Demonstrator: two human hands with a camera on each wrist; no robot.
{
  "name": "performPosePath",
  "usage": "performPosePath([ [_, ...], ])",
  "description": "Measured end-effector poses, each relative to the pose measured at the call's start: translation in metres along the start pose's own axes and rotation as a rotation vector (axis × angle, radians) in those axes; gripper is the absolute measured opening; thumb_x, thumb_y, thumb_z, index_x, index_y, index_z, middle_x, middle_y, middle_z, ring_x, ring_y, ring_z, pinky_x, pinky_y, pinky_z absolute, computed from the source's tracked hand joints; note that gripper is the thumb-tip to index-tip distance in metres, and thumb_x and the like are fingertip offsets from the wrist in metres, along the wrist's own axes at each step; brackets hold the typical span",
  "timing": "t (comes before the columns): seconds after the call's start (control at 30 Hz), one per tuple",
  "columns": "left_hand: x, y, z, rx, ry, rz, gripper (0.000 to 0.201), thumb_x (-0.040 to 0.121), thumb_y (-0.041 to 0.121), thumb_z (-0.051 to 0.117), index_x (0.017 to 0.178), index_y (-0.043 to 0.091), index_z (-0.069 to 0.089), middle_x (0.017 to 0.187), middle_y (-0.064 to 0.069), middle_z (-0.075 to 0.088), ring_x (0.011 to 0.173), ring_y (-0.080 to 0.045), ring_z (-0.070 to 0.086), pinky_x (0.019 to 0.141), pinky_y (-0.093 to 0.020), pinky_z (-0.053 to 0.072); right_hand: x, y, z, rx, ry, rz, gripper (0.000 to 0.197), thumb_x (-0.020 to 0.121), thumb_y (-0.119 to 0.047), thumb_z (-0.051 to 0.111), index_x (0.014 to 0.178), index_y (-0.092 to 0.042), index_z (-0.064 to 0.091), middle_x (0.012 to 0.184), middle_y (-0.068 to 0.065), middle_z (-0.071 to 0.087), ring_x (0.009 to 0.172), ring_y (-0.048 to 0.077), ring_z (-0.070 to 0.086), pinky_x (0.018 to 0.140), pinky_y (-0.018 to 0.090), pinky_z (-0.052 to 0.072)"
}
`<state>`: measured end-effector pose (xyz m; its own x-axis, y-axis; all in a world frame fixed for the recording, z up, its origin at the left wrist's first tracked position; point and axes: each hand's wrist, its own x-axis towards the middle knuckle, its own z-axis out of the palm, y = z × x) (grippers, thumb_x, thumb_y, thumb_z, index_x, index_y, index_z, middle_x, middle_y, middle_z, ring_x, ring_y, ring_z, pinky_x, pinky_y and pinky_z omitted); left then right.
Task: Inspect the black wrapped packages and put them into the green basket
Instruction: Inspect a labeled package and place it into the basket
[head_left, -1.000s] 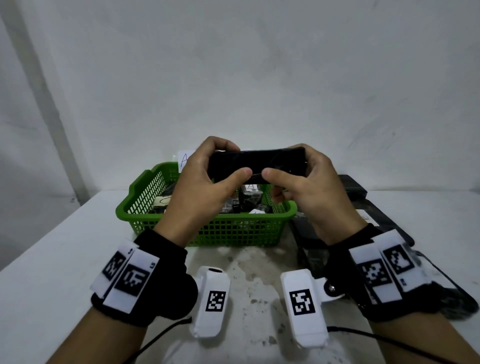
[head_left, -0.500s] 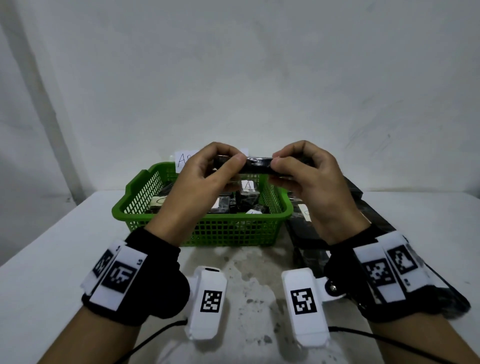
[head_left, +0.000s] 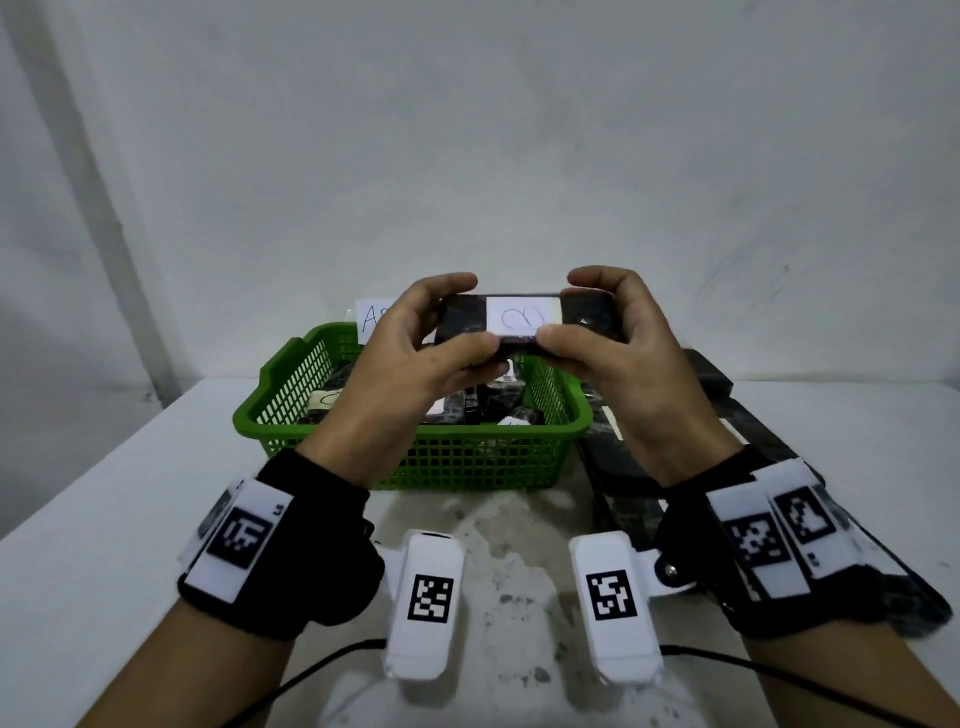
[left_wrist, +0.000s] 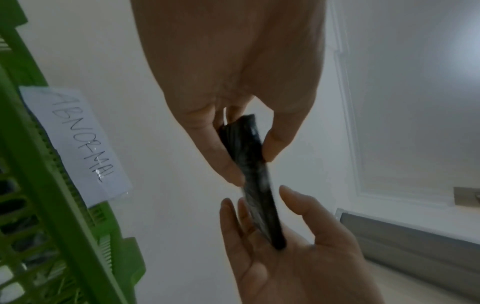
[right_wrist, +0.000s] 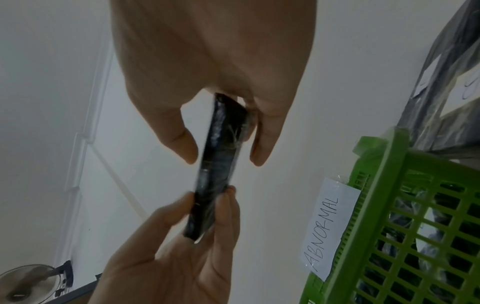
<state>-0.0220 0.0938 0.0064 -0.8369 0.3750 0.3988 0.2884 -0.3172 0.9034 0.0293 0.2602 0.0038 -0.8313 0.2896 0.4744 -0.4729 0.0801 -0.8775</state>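
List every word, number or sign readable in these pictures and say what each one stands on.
"ABNORMAL": handwritten on the white paper label taped to the green plastic basket; the head view shows only "A".
A handwritten loop, perhaps "a" or "α": on the white sticker of the black wrapped package pinched by left hand and right hand.
Stickers on packages inside the basket: too small.
Wrist squares: coded patterns, no words.

This looks like a bare sorting or inspection station in a plain room. A white table, stained near its middle, stands against an unadorned white wall. At frame centre sits a green basket with a handwritten paper label reading ABNORMAL. A fan shows at the lower left of the right wrist view.
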Motion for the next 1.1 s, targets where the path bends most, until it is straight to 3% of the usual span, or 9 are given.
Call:
performPosePath([
  [0.13, -0.001, 0.001, 0.003, -0.040, -0.004, 0.015, 0.037, 0.091, -0.009, 0.057, 0.125, 0.007, 0.055, 0.110, -0.010, 0.061, 0.088, -0.016, 0.068, 0.072, -0.027, 0.059, 0.000, -0.004, 0.000, 0.110, -0.013, 0.018, 0.037, 0.087, 0.000, 0.071, 0.118, -0.014, 0.055, 0.097, 0.007, 0.062, 0.084, 0.019, 0.069, 0.069, 0.030, 0.060],
  [0.37, -0.001, -0.004, 0.002, 0.066, 0.040, 0.054, 0.026, 0.086, -0.003, 0.069, 0.107, 0.007, 0.058, 0.085, -0.006, 0.065, 0.079, -0.018, 0.071, 0.073, -0.035, 0.062, -0.003, -0.004, 0.002, -0.227, 0.016, -0.155, 0.032, 0.076, -0.013, 0.075, 0.101, -0.023, 0.058, 0.098, 0.008, 0.067, 0.092, 0.023, 0.069, 0.089, 0.051, 0.058],
  [0.5, 0.002, -0.003, -0.003, 0.011, 0.051, -0.007, 0.028, 0.083, -0.003, 0.071, 0.107, 0.007, 0.059, 0.086, -0.008, 0.070, 0.080, -0.023, 0.072, 0.078, -0.042, 0.062, -0.004, -0.005, 0.002, -0.221, -0.009, -0.152, 0.037, 0.076, -0.010, 0.075, 0.105, -0.021, 0.054, 0.103, 0.004, 0.069, 0.097, 0.023, 0.069, 0.092, 0.052, 0.056],
  [0.67, 0.002, -0.001, -0.005, 0.005, 0.014, -0.146, 0.013, 0.095, 0.020, 0.060, 0.100, 0.008, 0.064, 0.105, -0.014, 0.071, 0.106, -0.032, 0.070, 0.082, -0.038, 0.061, -0.004, -0.003, 0.000, -0.255, -0.042, -0.178, 0.043, 0.078, -0.003, 0.073, 0.114, -0.018, 0.054, 0.109, -0.001, 0.073, 0.104, 0.017, 0.070, 0.094, 0.047, 0.057],
  [0.77, 0.002, 0.001, -0.007, 0.084, 0.005, -0.091, 0.006, 0.094, 0.011, 0.062, 0.089, 0.013, 0.064, 0.101, -0.012, 0.067, 0.102, -0.029, 0.069, 0.090, -0.046, 0.059, -0.003, 0.001, 0.000, -0.296, -0.034, -0.161, 0.042, 0.073, -0.014, 0.074, 0.110, -0.025, 0.056, 0.108, -0.001, 0.072, 0.101, 0.016, 0.071, 0.092, 0.047, 0.058],
  [0.87, 0.001, 0.003, -0.007, 0.145, -0.025, -0.027, 0.005, 0.085, 0.016, 0.070, 0.085, 0.020, 0.066, 0.096, -0.009, 0.065, 0.095, -0.026, 0.066, 0.094, -0.047, 0.055, -0.002, 0.004, 0.000, -0.331, -0.008, -0.132, 0.038, 0.072, -0.024, 0.075, 0.106, -0.028, 0.058, 0.103, -0.002, 0.068, 0.098, 0.018, 0.069, 0.091, 0.049, 0.057],
  [0.93, 0.001, 0.004, -0.008, 0.125, -0.047, -0.018, 0.004, 0.085, 0.021, 0.068, 0.089, 0.019, 0.067, 0.098, -0.008, 0.066, 0.097, -0.026, 0.066, 0.090, -0.041, 0.056, -0.001, 0.006, -0.001, -0.309, 0.007, -0.104, 0.037, 0.077, -0.024, 0.077, 0.107, -0.025, 0.057, 0.102, -0.002, 0.066, 0.099, 0.020, 0.068, 0.088, 0.046, 0.059],
  [1.03, -0.002, 0.008, -0.007, 0.014, -0.114, -0.085, 0.018, 0.097, 0.024, 0.052, 0.101, 0.011, 0.064, 0.101, -0.009, 0.069, 0.096, -0.022, 0.069, 0.086, -0.036, 0.059, 0.001, 0.005, -0.002, -0.127, 0.043, -0.002, 0.040, 0.089, -0.013, 0.073, 0.121, -0.016, 0.051, 0.110, 0.002, 0.067, 0.099, 0.018, 0.069, 0.071, 0.027, 0.059],
  [1.1, -0.005, 0.013, -0.003, -0.099, -0.140, -0.139, 0.024, 0.093, 0.028, 0.051, 0.102, 0.009, 0.062, 0.096, -0.010, 0.072, 0.091, -0.022, 0.070, 0.084, -0.035, 0.061, 0.001, 0.004, -0.002, -0.082, 0.050, 0.045, 0.040, 0.093, -0.014, 0.069, 0.127, -0.016, 0.048, 0.117, 0.004, 0.067, 0.096, 0.014, 0.069, 0.070, 0.026, 0.058],
])
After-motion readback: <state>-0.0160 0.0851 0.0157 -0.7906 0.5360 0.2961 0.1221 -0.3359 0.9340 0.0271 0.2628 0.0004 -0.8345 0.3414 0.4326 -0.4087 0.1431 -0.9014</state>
